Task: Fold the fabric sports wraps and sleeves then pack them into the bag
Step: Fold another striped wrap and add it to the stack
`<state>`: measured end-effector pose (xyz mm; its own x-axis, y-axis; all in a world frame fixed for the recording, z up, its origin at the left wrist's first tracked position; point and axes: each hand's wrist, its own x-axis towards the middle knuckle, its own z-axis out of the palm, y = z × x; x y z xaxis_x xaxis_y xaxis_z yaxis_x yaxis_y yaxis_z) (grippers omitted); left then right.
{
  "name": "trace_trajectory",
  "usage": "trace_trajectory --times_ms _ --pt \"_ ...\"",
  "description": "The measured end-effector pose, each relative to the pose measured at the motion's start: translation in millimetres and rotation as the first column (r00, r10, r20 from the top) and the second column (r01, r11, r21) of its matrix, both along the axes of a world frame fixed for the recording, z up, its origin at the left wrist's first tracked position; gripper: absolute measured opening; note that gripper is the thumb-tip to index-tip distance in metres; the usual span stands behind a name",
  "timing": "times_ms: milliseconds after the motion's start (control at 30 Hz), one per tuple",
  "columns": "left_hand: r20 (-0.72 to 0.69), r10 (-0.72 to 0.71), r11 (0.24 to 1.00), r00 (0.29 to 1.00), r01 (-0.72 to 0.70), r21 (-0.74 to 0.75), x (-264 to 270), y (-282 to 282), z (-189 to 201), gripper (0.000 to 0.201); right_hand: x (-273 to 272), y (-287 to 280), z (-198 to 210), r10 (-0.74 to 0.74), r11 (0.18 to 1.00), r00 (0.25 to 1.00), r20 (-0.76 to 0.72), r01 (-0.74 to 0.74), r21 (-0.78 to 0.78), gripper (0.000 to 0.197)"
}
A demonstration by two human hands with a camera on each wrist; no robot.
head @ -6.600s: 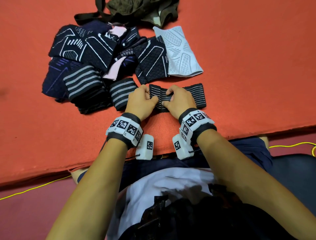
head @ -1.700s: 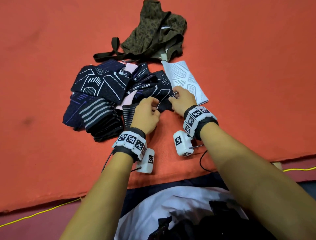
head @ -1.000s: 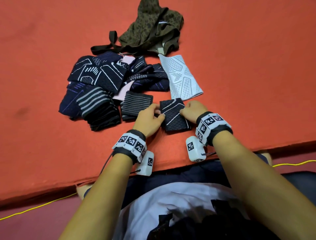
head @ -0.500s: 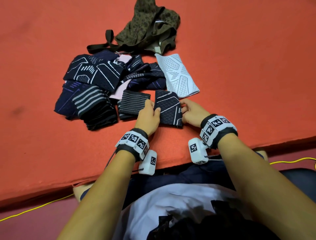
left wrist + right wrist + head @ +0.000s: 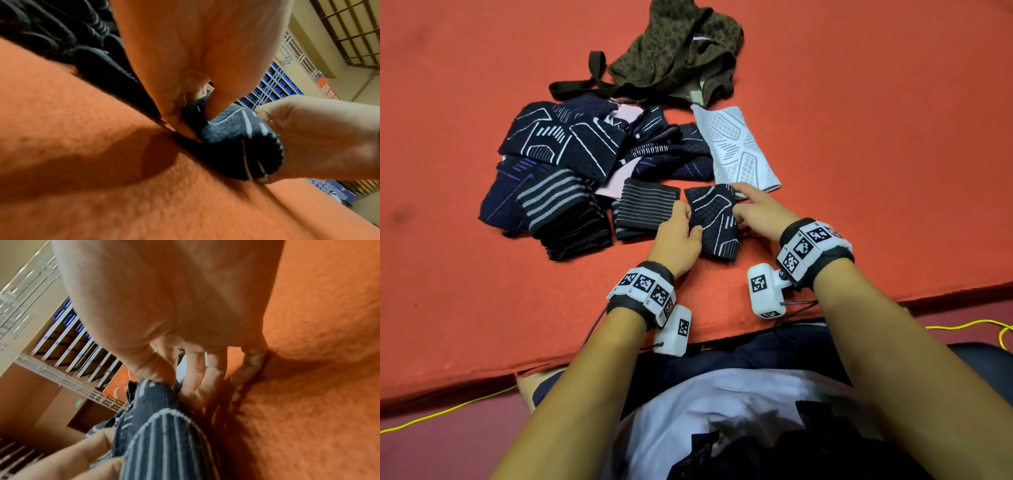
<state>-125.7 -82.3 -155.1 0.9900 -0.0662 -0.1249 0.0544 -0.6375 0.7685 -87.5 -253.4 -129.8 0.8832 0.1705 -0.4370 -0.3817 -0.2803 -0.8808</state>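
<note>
A black sleeve with white line pattern (image 5: 714, 222) lies near the front of the orange mat (image 5: 876, 137). My left hand (image 5: 681, 229) pinches its left edge, thumb on top (image 5: 213, 107). My right hand (image 5: 753, 209) grips its right edge, thumb and fingers around the fabric (image 5: 156, 395). The sleeve (image 5: 236, 146) is lifted slightly between both hands. A folded black striped wrap (image 5: 645, 209) lies just left of it. The olive patterned bag (image 5: 678, 48) sits at the back, crumpled, with its strap (image 5: 585, 85) trailing left.
A heap of dark patterned sleeves (image 5: 571, 150) and a stack of striped wraps (image 5: 565, 212) lie left of my hands. A white sleeve (image 5: 736, 150) lies behind my right hand. The mat's front edge (image 5: 825, 311) runs under my wrists. A yellow cable (image 5: 969, 323) trails on the floor.
Both hands pulled the patterned sleeve out of the heap toward the mat's front. It has since tilted and lifted a little between my hands. The striped wrap now lies folded beside the pile.
</note>
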Motion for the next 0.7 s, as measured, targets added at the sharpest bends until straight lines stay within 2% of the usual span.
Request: trace_trajectory --times_ms 67,133,267,433,567,700 --pt "-0.005 -0.01 1.0 1.0 0.01 0.003 1 -1 3 0.016 0 4 1 0.06 0.998 0.998 -0.024 -0.061 -0.023 0.043" --pt "-0.002 -0.012 1.0 1.0 0.012 0.006 1 -3 3 0.017 0 10 3 0.051 0.997 0.998 -0.037 -0.053 -0.061 0.026" --pt "-0.004 -0.005 1.0 1.0 0.005 0.016 2 -3 1 0.019 8 6 -10 0.001 0.984 1.0 -0.016 -0.004 -0.177 0.031" --pt "0.002 0.051 0.998 0.999 -0.051 -0.021 3 -2 2 0.023 3 -2 1 -0.017 0.953 0.999 0.045 0.029 -0.301 0.013" --pt "0.016 0.025 0.998 1.0 -0.024 -0.052 5 -4 4 0.026 10 -14 -7 -0.048 0.902 0.995 0.087 0.081 -0.424 0.017" --pt "-0.016 0.041 0.999 0.999 -0.041 0.001 8 -3 -1 0.022 10 -16 -17 -0.049 0.873 0.993 0.111 0.097 -0.478 0.029"
